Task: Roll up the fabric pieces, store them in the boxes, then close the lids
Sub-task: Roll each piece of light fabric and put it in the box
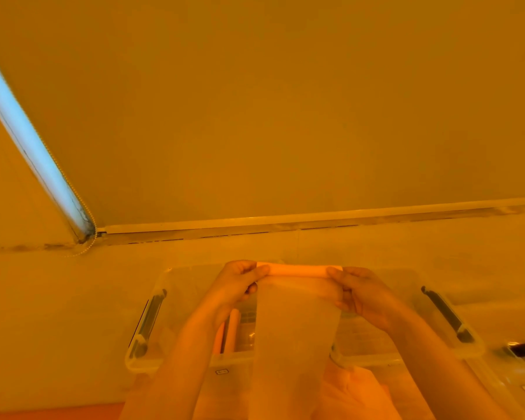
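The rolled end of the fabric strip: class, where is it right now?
In the head view, the rolled end sits centre frame, held between the left hand and right hand, above the clear box.

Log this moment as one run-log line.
phase: rolling | left hand: pinches roll end | right hand: pinches other end | fabric strip: partly rolled, above clear box | lid: open

Pale fabric strip (pixel 296 322), far end rolled into tube, remainder hanging flat over clear open box (pixel 152 356). Inside box: seemingly two finished rolls (pixel 233 325), lying side by side.
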The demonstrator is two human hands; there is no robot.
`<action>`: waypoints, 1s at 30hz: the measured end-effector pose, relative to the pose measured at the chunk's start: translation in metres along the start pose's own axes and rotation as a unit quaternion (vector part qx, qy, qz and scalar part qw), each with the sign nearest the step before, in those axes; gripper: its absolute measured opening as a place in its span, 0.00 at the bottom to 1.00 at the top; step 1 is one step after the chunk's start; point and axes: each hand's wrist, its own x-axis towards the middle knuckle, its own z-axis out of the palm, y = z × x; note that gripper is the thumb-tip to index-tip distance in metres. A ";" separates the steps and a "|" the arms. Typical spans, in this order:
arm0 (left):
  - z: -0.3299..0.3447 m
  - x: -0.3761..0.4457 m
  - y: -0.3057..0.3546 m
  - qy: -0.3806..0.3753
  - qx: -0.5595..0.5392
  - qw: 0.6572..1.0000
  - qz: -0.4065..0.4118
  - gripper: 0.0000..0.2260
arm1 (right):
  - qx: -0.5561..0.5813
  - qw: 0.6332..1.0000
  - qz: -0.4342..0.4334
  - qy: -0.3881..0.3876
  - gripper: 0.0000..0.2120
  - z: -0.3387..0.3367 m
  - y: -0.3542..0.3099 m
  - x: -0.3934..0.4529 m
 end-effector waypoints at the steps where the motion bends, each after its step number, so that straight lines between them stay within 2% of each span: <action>1: -0.001 0.000 0.000 -0.002 0.001 1.000 0.002 0.06 | -0.001 1.000 -0.004 0.002 0.09 -0.001 0.000 0.001; 9: 0.001 -0.002 0.000 0.001 -0.023 0.999 0.023 0.06 | 0.004 1.000 -0.007 0.026 0.11 -0.002 -0.001 0.003; 14: 0.000 -0.001 0.001 -0.005 -0.072 0.997 0.030 0.10 | 0.050 0.998 0.026 0.004 0.13 -0.006 -0.007 -0.002; 17: 0.002 -0.002 0.001 -0.005 -0.081 0.996 0.035 0.06 | 0.040 0.999 0.025 0.010 0.10 -0.009 -0.007 -0.002; 20: 0.003 -0.002 -0.001 0.005 -0.067 0.997 0.027 0.06 | 0.029 0.999 0.035 0.010 0.10 -0.011 -0.004 -0.002; 26: 0.006 -0.005 -0.004 -0.020 -0.041 0.998 -0.035 0.05 | 0.032 0.997 0.073 0.016 0.17 -0.015 0.006 0.000; 30: 0.002 -0.006 -0.005 -0.045 0.014 0.998 -0.038 0.04 | 0.013 0.998 0.066 0.006 0.13 -0.013 0.009 -0.005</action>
